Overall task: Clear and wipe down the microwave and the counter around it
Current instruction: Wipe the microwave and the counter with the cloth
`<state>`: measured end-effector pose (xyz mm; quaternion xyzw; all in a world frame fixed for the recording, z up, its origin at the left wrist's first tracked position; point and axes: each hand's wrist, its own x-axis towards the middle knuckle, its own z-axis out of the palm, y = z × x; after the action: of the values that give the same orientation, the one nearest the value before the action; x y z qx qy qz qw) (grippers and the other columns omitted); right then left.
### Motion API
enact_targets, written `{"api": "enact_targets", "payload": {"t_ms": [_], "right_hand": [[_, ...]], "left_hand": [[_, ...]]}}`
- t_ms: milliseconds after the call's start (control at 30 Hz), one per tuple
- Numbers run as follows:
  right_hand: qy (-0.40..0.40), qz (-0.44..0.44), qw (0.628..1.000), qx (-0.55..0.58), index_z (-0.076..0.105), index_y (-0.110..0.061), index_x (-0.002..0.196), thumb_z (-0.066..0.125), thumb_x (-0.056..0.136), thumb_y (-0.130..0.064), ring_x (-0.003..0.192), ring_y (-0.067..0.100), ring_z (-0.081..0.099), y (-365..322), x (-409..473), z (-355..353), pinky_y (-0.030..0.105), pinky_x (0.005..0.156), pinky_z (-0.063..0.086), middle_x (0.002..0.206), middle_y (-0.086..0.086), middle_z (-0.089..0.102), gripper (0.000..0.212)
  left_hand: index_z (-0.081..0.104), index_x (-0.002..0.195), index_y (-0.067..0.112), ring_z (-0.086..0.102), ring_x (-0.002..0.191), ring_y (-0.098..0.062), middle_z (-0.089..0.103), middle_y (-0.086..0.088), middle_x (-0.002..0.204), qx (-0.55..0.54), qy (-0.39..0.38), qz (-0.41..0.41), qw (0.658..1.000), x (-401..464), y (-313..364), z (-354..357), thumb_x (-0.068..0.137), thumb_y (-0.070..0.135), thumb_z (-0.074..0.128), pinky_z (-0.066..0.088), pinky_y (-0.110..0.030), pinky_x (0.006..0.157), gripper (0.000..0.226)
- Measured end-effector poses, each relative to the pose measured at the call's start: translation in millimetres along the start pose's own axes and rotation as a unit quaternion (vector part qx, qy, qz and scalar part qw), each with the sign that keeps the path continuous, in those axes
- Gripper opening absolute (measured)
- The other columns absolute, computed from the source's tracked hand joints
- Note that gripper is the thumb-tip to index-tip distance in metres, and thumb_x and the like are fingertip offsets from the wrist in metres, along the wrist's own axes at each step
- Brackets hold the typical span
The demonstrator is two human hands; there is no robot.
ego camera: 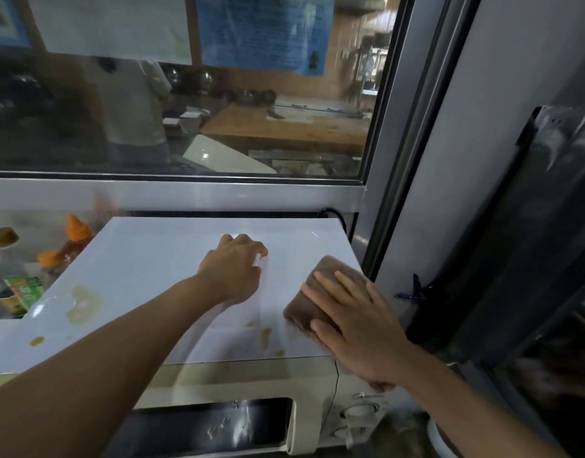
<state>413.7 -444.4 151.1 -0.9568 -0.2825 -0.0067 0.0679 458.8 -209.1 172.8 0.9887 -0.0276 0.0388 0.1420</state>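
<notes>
A white microwave [145, 259] fills the lower middle of the view, seen from above, its dark door window at the bottom. Yellowish-brown stains mark its top at the left [82, 304] and near the front edge [266, 335]. My right hand [353, 319] lies flat with straight fingers on a folded brown cloth [320, 276] and presses it onto the right side of the top. My left hand [236, 267] rests on the middle of the top with its fingers curled under. It holds nothing that I can see.
Sauce bottles with orange caps [74, 238] and a green packet [23, 290] stand left of the microwave. A glass window with a metal frame [175, 190] runs behind it. A dark panel [522, 242] and a wall close in on the right.
</notes>
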Motion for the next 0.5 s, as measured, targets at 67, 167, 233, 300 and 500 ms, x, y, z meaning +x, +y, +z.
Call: {"api": "enact_targets", "payload": {"t_ms": [67,167,233,300,500], "right_hand": [[-0.007,-0.006,1.0,0.009,0.003,-0.053,0.142,0.005,0.081,-0.07,0.144,0.008,-0.012,8,13,-6,0.049,0.116,-0.006,0.156,-0.023,-0.003,0.063],[-0.023,0.016,0.999,0.036,0.011,-0.049,0.144,0.021,0.091,-0.065,0.145,0.01,-0.009,28,59,-13,0.05,0.116,-0.003,0.157,-0.021,0.001,0.057],[-0.017,0.029,0.999,0.029,0.016,-0.044,0.146,0.025,0.092,-0.063,0.145,0.013,-0.005,42,93,-13,0.05,0.117,0.004,0.158,-0.016,0.005,0.058],[-0.009,0.036,0.999,0.018,0.019,-0.04,0.147,0.026,0.093,-0.062,0.145,0.017,0.0,54,123,-11,0.049,0.117,0.01,0.158,-0.012,0.01,0.058],[0.004,0.052,0.999,-0.012,0.019,-0.038,0.147,0.021,0.095,-0.059,0.145,0.021,0.006,59,175,-5,0.05,0.116,0.007,0.158,-0.01,0.013,0.056]], "left_hand": [[0.048,0.128,0.028,0.031,0.127,-0.028,0.043,0.002,0.14,-0.004,0.012,-0.04,0.999,7,-7,-3,0.09,0.025,0.043,0.037,-0.045,0.101,0.039],[0.047,0.126,0.03,0.027,0.13,-0.03,0.041,0.008,0.142,-0.022,-0.001,-0.062,0.998,18,-15,-3,0.089,0.027,0.044,0.034,-0.044,0.1,0.037],[0.046,0.124,0.031,0.028,0.129,-0.029,0.043,0.011,0.14,-0.024,-0.01,-0.06,0.998,24,-19,-1,0.089,0.029,0.044,0.034,-0.043,0.098,0.036],[0.046,0.123,0.032,0.03,0.127,-0.028,0.045,0.01,0.139,-0.014,-0.022,-0.051,0.998,28,-24,1,0.089,0.032,0.044,0.035,-0.043,0.1,0.035],[0.042,0.125,0.033,0.035,0.125,-0.025,0.046,0.01,0.136,-0.004,-0.034,-0.036,0.999,31,-35,6,0.087,0.036,0.041,0.035,-0.043,0.103,0.038]]}}
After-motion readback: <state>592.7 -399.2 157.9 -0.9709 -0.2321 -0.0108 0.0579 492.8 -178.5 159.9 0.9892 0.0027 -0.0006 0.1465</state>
